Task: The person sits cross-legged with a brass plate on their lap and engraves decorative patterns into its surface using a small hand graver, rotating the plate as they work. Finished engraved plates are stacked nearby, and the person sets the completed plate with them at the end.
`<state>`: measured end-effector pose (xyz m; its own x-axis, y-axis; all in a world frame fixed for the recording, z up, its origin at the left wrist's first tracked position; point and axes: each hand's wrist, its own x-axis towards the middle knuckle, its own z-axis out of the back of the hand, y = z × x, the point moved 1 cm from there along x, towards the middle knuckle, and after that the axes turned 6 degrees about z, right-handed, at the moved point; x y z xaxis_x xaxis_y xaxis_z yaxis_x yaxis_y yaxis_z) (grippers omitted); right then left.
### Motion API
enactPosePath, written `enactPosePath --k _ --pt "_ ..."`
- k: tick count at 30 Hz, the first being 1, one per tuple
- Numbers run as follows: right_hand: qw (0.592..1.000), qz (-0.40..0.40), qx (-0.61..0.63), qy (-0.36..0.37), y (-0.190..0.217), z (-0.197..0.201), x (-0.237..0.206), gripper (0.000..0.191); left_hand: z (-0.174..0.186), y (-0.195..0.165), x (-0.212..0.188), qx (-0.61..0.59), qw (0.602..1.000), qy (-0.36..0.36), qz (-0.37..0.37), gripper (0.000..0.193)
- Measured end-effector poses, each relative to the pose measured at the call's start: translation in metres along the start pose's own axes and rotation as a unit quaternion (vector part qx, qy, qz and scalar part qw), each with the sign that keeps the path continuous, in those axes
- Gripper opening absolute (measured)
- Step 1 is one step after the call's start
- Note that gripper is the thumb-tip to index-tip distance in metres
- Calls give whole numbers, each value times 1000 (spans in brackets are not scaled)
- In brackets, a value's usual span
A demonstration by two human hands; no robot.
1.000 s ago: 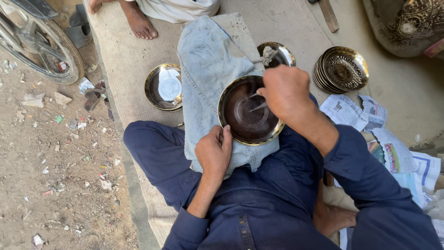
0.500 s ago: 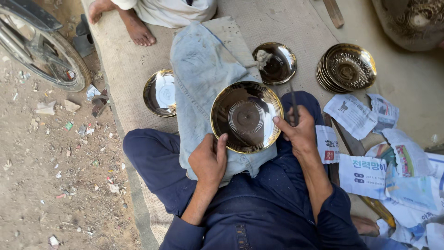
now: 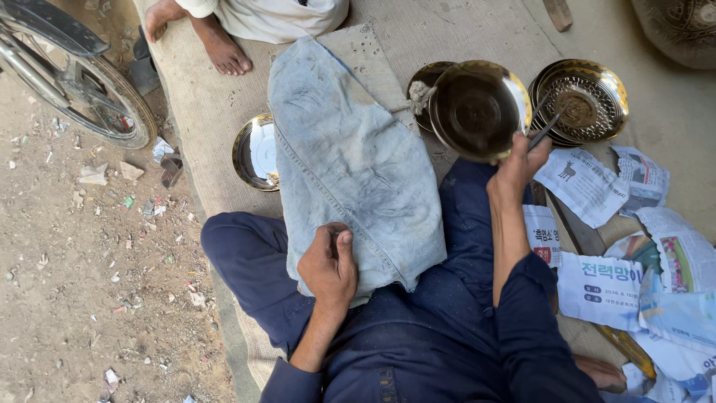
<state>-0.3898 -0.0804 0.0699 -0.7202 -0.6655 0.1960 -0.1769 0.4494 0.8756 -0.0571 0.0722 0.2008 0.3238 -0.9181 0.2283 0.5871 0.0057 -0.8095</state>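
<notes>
My right hand [image 3: 516, 163] grips the rim of a round brass plate [image 3: 477, 110] and holds it up, tilted, to the right of my lap; a thin dark tool [image 3: 543, 127] sticks out of the same hand. My left hand [image 3: 328, 263] rests on a worn blue denim cloth [image 3: 350, 164] spread over my knee, fingers loosely curled on the fabric. Under the lifted plate lies another brass plate [image 3: 422, 80] with a wad of cloth [image 3: 420, 94] on it.
A stack of patterned brass plates [image 3: 593, 93] lies at the right. One shiny plate [image 3: 253, 153] lies left of the cloth. Printed papers [image 3: 597, 269] are strewn at the right. Another person's bare foot [image 3: 220, 45] rests on the mat. A bicycle wheel [image 3: 82, 89] stands on littered dirt.
The brass plate has left my lap: my right hand carried it up and to the right. My left hand let go of its rim and now lies on the denim cloth.
</notes>
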Motion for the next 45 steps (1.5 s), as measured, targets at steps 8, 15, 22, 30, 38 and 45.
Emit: enactPosePath --k 8,15,22,30,38,45 --pt "961 -47 -264 65 -32 -10 15 11 -2 -6 -1 -32 999 -8 -4 26" --pt "981 -6 -174 81 -4 12 -12 13 17 51 47 -78 981 -122 125 36" --pt "979 20 -177 97 18 16 -40 24 -4 156 151 240 952 -99 164 71" --pt "960 0 -236 149 24 7 -47 24 -14 207 166 236 913 -120 309 37" --pt "972 -20 -188 139 19 20 -50 22 50 183 147 144 917 -372 27 15" --pt "981 -66 -144 109 28 1 -65 25 97 83 112 -87 954 -287 -9 37"
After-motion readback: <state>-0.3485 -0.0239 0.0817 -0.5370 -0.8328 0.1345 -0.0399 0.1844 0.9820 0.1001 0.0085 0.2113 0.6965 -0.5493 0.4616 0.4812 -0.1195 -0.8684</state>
